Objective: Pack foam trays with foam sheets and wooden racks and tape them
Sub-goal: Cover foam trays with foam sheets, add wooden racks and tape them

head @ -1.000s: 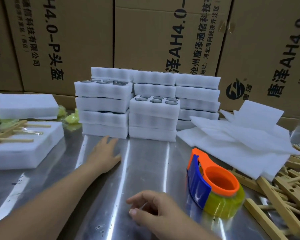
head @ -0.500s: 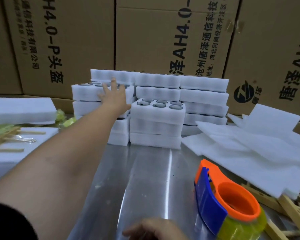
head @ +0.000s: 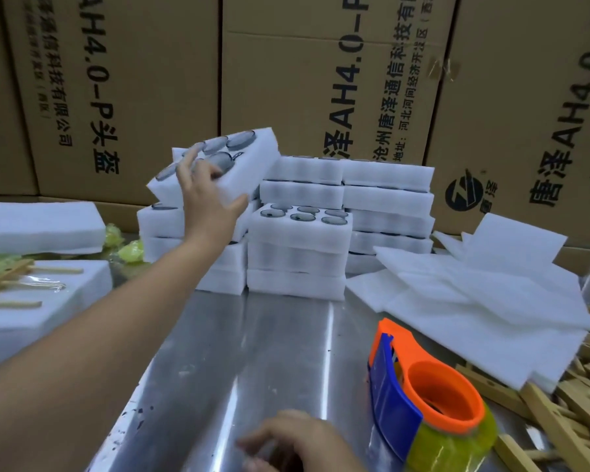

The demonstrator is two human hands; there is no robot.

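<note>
Gripping from the near edge, the left hand [head: 208,195] clamps a white foam tray [head: 252,158] with fingers spread over its top face and the thumb along its front side. This tray sits at about 11 o'clock in the view, tilted with its far right corner raised, above the left stack of foam trays [head: 167,226]. Its top has round pockets, each holding a dark-rimmed, glassy disc; what the discs are cannot be told.

At 12 o'clock the middle stack [head: 297,260] shows the same round pockets, filled the same way, on its top tray. The taller right stack [head: 389,199] stands against it at 1 o'clock. All the trays are thick blocks with softly scalloped sides.

The right hand [head: 300,444] lies at 6 o'clock on the metal table [head: 252,352], fingers loosely curled around nothing. Just beside it at 5 o'clock is a tape dispenser [head: 423,403], an orange ring with a blue plate over a yellowish clear roll.

Thin, limp foam sheets [head: 474,294] are heaped at 3 o'clock, overlapping pale wooden racks [head: 576,403] of square bars and pegs at 4 o'clock.

At 9 o'clock a packed tray [head: 48,318] carries a wooden rack under glossy tape, with a plain foam block [head: 41,226] behind it. Printed cardboard boxes [head: 133,80] wall the back.
</note>
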